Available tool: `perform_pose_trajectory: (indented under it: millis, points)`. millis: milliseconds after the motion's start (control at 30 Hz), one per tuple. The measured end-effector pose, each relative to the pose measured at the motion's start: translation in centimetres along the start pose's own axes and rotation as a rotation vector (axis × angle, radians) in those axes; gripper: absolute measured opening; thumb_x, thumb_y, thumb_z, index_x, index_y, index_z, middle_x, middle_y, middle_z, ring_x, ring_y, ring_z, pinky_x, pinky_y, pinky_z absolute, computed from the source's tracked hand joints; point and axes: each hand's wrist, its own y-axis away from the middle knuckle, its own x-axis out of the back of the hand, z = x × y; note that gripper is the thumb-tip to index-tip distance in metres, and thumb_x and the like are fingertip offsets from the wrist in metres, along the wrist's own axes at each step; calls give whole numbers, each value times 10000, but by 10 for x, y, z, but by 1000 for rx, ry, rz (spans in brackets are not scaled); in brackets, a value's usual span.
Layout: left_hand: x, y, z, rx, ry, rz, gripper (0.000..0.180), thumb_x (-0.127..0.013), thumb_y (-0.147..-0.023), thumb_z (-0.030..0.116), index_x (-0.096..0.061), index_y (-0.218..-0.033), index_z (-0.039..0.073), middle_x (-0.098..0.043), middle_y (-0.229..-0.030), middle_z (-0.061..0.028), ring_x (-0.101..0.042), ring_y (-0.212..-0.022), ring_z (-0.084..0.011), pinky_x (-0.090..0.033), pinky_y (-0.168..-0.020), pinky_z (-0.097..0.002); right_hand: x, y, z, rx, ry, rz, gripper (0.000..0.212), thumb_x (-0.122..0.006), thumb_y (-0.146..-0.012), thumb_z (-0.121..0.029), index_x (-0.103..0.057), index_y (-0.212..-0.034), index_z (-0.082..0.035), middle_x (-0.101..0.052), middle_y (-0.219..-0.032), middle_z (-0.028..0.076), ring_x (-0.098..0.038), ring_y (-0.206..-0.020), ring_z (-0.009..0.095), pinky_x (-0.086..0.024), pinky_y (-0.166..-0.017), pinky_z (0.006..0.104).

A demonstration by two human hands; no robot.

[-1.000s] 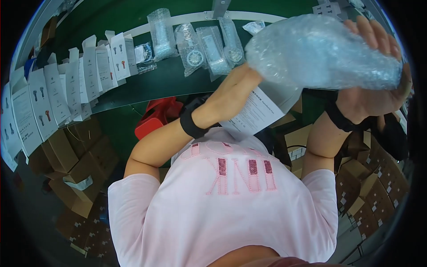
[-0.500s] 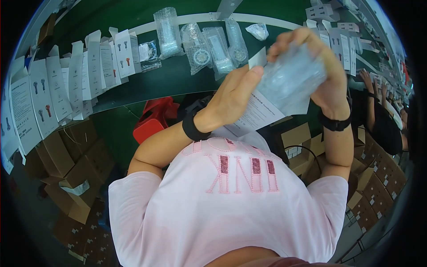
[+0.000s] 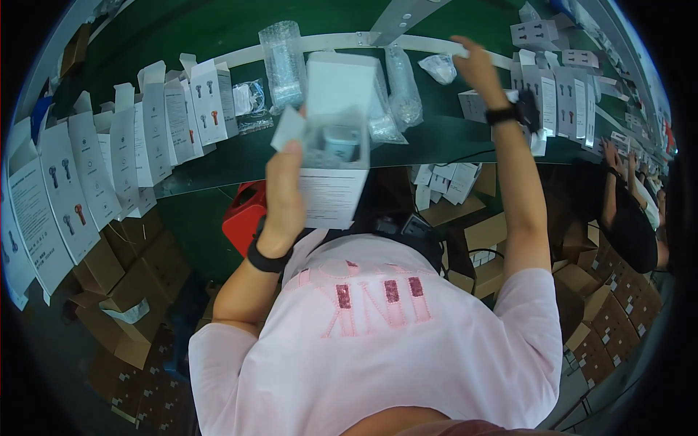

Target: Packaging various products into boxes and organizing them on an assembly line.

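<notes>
My left hand is closed around the side of a white carton, held upright with its top flaps standing up. Inside the carton sits a light blue item in clear bubble wrap; most of it is hidden by the walls. My right hand is stretched out over the far side of the green table, its fingers apart. Close by its fingertips lies a small clear plastic bag with something white in it. Several bubble-wrapped items, such as a long one, lie behind the carton.
A row of open white cartons lines the left side; more cartons stand at the right. Small bagged parts lie beside the left row. A metal post rises at the back. Brown boxes are stacked below, near a red object.
The bubble-wrapped item, previously in my right hand at the carton, now rests inside it. My right hand has let go and moved away to the far right. The carton has shifted left.
</notes>
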Motion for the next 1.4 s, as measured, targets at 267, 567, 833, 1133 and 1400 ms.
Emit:
perform_pose_trajectory:
  millis: [267, 567, 833, 1133, 1400]
  points:
    - [9, -16, 10, -42, 78, 21, 551, -310, -1023, 367, -318, -1432, 0, -459, -1366, -94, -466, -1222, -192, -339, -1044, -332, -93, 4, 61, -152, 209, -171, 186, -621, -798, -156, -660, -947, -50, -670, -830, 173, -643, -781, 370, -509, -704, 453]
    - [-38, -24, 39, -59, 204, -219, 573, -452, -1001, 357, -333, -1433, 0, -529, -1270, -80, -495, -1114, -128, -380, -968, -274, 166, 72, -185, 69, -535, 156, 191, -710, -804, -96, -663, -968, -10, -644, -784, 24, -594, -654, 103, -479, -588, 242]
    - [-57, -8, 50, 66, 190, -440, 636, -498, -981, 390, -329, -1418, -39, -512, -1298, -112, -465, -1164, -150, -360, -985, -264, 157, 99, -241, 465, -57, -340, 166, -634, -742, 41, -634, -900, -10, -595, -753, 99, -575, -608, 235, -456, -550, 297]
    - [-53, 1, 42, -28, -41, -498, 683, -618, -922, 337, -317, -1376, -75, -575, -1133, -190, -564, -1010, -195, -433, -908, -290, 143, 69, -232, 540, -46, -1555, 253, -458, -795, 16, -587, -1012, 12, -595, -750, 212, -601, -730, 332, -470, -668, 407]
    - [-28, 1, 44, -133, 464, -233, 501, -586, -949, 278, -325, -1297, 28, -604, -1100, -149, -586, -922, -132, -478, -783, -244, 153, 123, -222, -64, -561, -50, 708, -786, -747, -241, -456, -1328, -5, -574, -1218, 153, -561, -1078, 209, -484, -854, 330]
